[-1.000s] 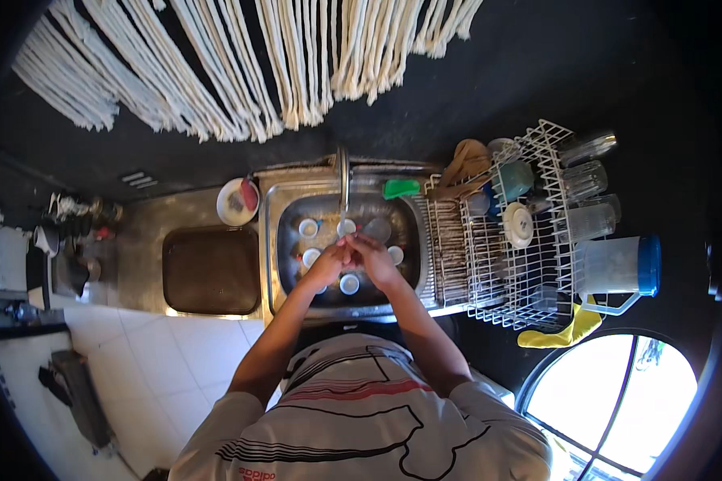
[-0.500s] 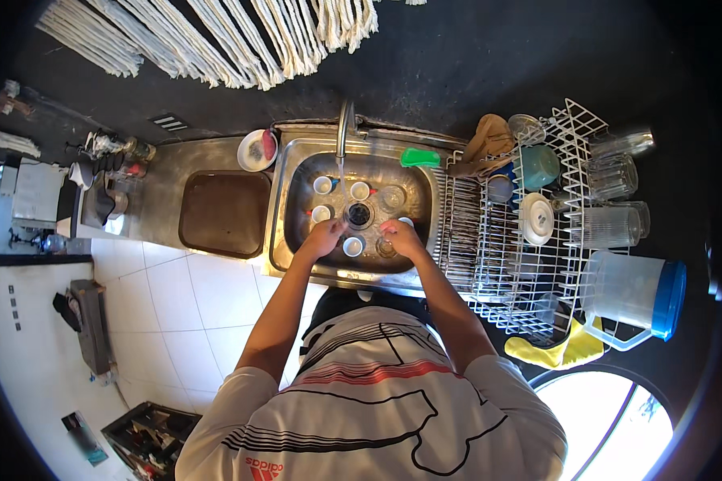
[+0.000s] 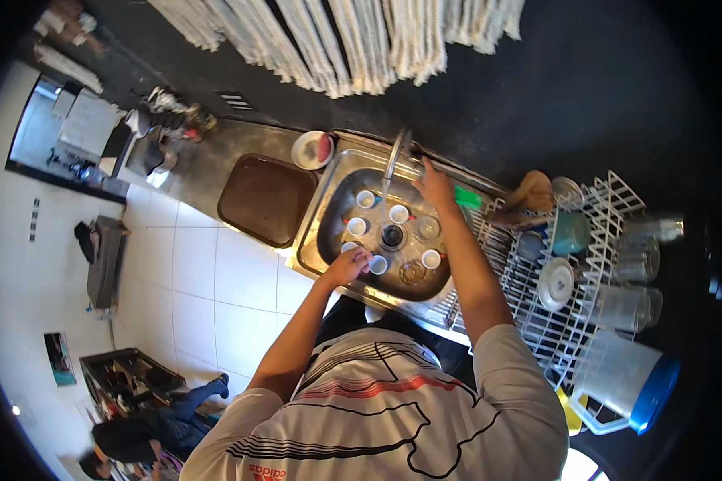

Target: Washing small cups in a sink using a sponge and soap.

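Note:
Over the near left part of the steel sink (image 3: 321, 212), my left hand (image 3: 347, 266) hovers by a small white cup (image 3: 378, 264), fingers loosely curled and nothing seen in them. Another white cup (image 3: 349, 248) is partly hidden behind it. My right hand (image 3: 436, 188) reaches to the back edge, fingers at the base of the curved metal tap (image 3: 394, 156), closed around what looks like its handle. A thin stream falls from the spout. Several white cups with coloured handles stand around the drain (image 3: 392, 236), with clear glass pieces (image 3: 412, 272) among them.
A brown tray (image 3: 266, 200) and a white bowl (image 3: 311, 150) with a reddish item lie left of the sink. To the right are a green sponge (image 3: 467, 197) and a white dish rack (image 3: 529, 317) with a jug (image 3: 618, 373). A person (image 3: 148, 429) is at lower left.
My right hand has moved from above the cups back to the tap. My left hand stays low over the sink. The view has turned, and a person now shows at lower left.

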The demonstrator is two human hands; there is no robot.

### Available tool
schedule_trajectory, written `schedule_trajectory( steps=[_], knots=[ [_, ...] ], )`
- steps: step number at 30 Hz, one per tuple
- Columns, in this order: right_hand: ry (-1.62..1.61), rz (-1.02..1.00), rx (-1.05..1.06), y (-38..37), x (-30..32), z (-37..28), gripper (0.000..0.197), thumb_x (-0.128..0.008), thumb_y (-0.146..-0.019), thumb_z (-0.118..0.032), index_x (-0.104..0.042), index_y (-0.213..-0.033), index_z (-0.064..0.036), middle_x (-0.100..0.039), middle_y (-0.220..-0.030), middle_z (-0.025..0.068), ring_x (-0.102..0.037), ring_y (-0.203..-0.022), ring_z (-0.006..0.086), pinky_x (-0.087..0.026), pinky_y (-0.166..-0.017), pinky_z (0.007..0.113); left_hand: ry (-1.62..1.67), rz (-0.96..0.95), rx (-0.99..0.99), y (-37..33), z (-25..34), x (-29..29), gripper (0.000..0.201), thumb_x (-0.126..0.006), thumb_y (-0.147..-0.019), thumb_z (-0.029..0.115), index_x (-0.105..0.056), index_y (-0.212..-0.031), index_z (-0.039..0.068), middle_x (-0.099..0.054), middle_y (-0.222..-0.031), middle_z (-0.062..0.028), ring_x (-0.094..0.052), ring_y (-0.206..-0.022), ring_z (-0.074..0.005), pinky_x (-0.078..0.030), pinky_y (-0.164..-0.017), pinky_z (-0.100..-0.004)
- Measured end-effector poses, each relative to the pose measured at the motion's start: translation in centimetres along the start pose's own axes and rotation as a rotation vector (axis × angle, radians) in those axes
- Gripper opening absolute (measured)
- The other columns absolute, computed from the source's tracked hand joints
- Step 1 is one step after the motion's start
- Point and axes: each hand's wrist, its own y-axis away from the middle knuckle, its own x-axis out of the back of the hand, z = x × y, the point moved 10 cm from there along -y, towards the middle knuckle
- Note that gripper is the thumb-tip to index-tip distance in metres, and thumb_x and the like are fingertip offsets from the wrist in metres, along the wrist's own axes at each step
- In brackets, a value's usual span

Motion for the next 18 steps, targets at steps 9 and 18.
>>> schedule_trajectory(
  steps=[9, 18],
  knots=[
    [0.303, -0.121, 0.099, -4.2, -1.8, 1.2, 0.048, -0.057, -0.092, -0.038, -0.053, -0.134, -0.0147, -0.068, -0.103, 0.0219, -0.065, -0.097, 0.0386, -0.051, -0.086, 0.049, 0.247, 0.141, 0.144, 4.7, -0.6, 0.8, 0.024, -0.052, -0.101, 0.029, -0.061, -0.105, 0.007, -0.064, -0.088, -0.001, -0.06, -0.081, -0.0107, -0.047, -0.076, -0.0254],
    [0.369, -0.151, 0.01, -6.3, -1.9, 1.5, 0.04, -0.043, -0.099, -0.039, -0.067, -0.112, -0.0101, -0.069, -0.102, 0.0209, -0.066, -0.099, 0.0366, -0.051, -0.085, 0.048, 0.3, 0.154, 0.176, 4.3, 0.2, 1.1, 0.022, -0.053, -0.101, 0.027, -0.061, -0.103, 0.007, -0.063, -0.085, -0.0001, -0.058, -0.077, -0.009, -0.046, -0.071, -0.0232]
  ],
)
